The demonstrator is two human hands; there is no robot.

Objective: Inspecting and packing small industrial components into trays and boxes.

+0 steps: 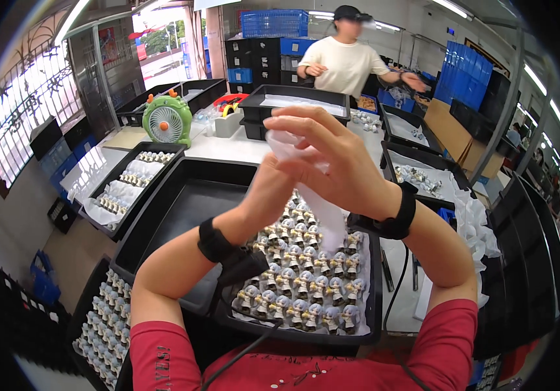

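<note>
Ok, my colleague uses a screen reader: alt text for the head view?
A person's left hand and right hand handle a thin white sheet over a black tray of small figurines. Beyond are a green fan and another person.

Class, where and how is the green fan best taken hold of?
Probably with a thumb-and-finger grip on the green rim, coming from the right. The fan stands upright, its round grille facing the camera, so the rim offers an edge, and bare tabletop shows on that side.
</note>
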